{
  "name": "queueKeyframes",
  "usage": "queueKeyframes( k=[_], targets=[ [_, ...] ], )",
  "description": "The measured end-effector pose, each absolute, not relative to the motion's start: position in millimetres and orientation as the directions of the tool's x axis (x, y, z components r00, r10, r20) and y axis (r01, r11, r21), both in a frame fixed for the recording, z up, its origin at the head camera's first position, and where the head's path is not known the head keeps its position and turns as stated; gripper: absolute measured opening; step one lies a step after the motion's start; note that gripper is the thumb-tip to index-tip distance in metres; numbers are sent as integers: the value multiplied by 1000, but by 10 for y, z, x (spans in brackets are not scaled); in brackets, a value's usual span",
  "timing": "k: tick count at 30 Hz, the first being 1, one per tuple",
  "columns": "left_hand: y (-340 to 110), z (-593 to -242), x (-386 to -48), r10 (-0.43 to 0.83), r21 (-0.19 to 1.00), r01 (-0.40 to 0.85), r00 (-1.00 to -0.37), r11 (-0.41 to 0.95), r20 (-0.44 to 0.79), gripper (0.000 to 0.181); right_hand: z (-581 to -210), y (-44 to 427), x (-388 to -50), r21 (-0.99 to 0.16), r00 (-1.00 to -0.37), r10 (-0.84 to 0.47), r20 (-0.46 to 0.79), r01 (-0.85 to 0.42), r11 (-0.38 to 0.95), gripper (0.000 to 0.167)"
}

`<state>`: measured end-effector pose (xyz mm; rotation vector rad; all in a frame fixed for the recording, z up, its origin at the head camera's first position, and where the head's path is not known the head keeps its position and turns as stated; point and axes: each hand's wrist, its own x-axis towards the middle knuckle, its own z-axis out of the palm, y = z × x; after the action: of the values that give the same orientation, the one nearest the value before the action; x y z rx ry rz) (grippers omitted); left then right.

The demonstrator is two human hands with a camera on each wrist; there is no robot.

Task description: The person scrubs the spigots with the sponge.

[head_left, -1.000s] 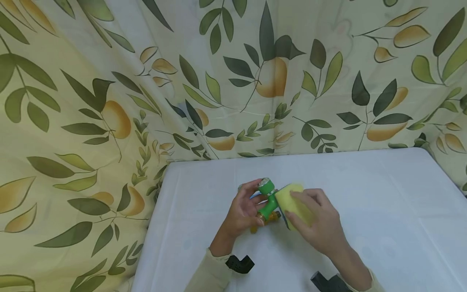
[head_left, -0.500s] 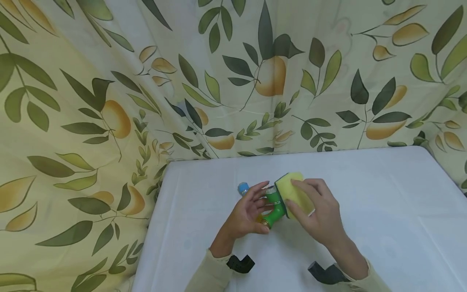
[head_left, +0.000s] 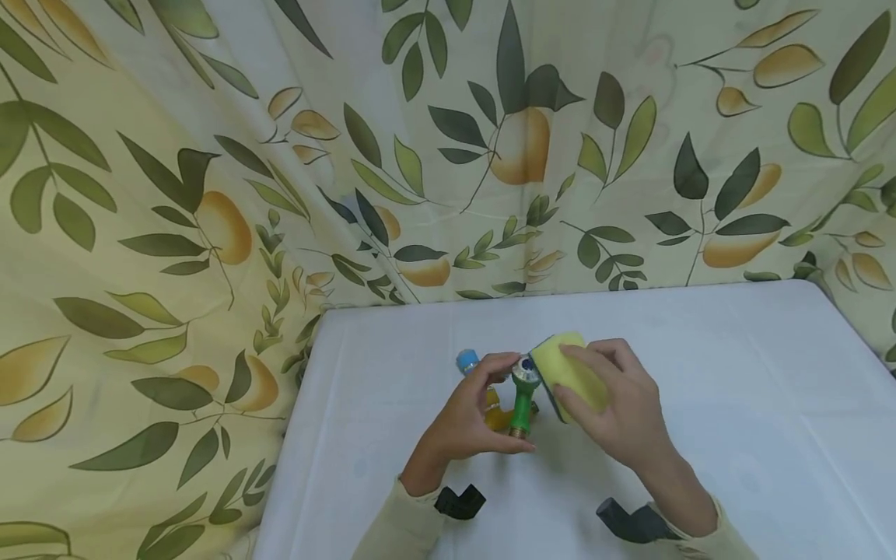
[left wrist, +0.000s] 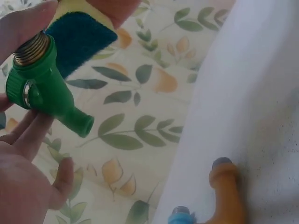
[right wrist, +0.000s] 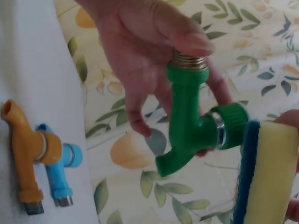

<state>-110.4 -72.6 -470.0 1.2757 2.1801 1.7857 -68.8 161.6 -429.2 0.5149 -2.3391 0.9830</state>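
My left hand (head_left: pixel 467 412) holds a green plastic tap (head_left: pixel 523 404) above the table, thumb on its brass threaded end and fingers about the other side. In the right wrist view the tap (right wrist: pixel 184 112) shows its spout pointing down and its round knob toward the sponge. My right hand (head_left: pixel 623 412) pinches a yellow sponge (head_left: pixel 574 377) between thumb and fingers. The sponge's dark blue scouring side (left wrist: pixel 84 39) faces the tap; it is at the knob, touching or very nearly so.
An orange tap (right wrist: pixel 28 149) and a blue tap (right wrist: pixel 58 175) lie side by side on the white-covered table (head_left: pixel 378 373), beyond and beneath my left hand. A leaf-and-fruit patterned curtain (head_left: pixel 448 155) hangs behind the table and along its left side.
The green tap has been turned in my left hand, from slanted to nearly upright in the head view. My right hand and the sponge have shifted slightly away from me. The blue tap shows more.
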Motion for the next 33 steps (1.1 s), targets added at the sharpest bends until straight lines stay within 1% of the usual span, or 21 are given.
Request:
queueKeyframes(
  k=[4,8,11,14,17,18,20,22,24,25,28,31,33],
  targets=[
    [-717,-4676,-1117,603,750,652,-645,113,470,104,-4262,1607,-717,-509,-767,-154,623,-547,665,52],
    [-713,-4665,-1100,600,690,699,-637,186,484,103,-4255,1601,-739,-501,-757,-142,638,-548,670,50],
    [-717,-4660,-1090,604,660,719,-630,217,488,103,-4245,1610,-742,-502,-759,-153,633,-553,665,48],
    [-720,-4649,-1093,612,650,732,-614,204,498,104,-4241,1622,-755,-512,-766,-148,625,-546,663,49],
    [-726,-4634,-1100,616,684,716,-603,138,507,107,-4237,1630,-760,-536,-776,-127,618,-534,654,52],
    [-729,-4633,-1104,619,710,698,-598,90,510,108,-4235,1630,-755,-554,-786,-121,607,-527,645,52],
    [-741,-4630,-1107,621,774,633,-593,-34,512,110,-4233,1626,-740,-585,-805,-112,582,-511,629,52],
    [-759,-4626,-1111,620,819,542,-580,-189,528,114,-4246,1612,-736,-609,-833,-98,545,-473,636,50],
    [-781,-4622,-1117,618,829,449,-561,-332,551,120,-4272,1602,-730,-633,-855,-84,511,-441,636,47],
    [-795,-4617,-1119,616,826,417,-552,-379,562,122,-4284,1600,-722,-643,-864,-84,497,-431,633,46],
    [-821,-4597,-1131,613,804,394,-521,-445,594,126,-4314,1612,-707,-670,-886,-91,455,-408,620,42],
    [-836,-4575,-1146,608,789,411,-503,-456,614,129,-4309,1630,-720,-680,-921,-81,380,-337,651,38],
    [-843,-4561,-1153,602,786,418,-505,-456,618,130,-4304,1640,-730,-690,-945,-74,319,-285,665,36]
  ],
)
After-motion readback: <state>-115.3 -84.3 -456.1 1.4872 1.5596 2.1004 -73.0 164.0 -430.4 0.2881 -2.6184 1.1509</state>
